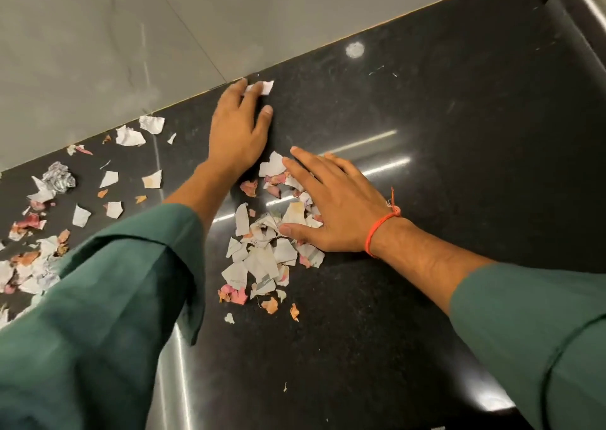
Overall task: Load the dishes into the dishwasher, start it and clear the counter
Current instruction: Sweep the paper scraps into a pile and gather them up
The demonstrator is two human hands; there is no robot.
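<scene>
Counter (426,127) clearing: left hand (237,127), flat, is reaching one paper scrap (262,87); right hand (331,206), flat, is corralling the scrap pile (262,259); sweeping low, inward seems best.

I see a grey tiled wall (98,36) behind the worktop; a white circular smudge (354,50) near it; a metal edge (583,0) top right.

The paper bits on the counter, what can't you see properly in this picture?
Head view only:
- Scraps under the right hand: its palm covers part of the heap.
- White scrap by the wall: the left hand fingertips hide part.
- Left-side scraps: cut off by the picture edge and green sleeve.
- Print on the scraps: too small to read.
</scene>
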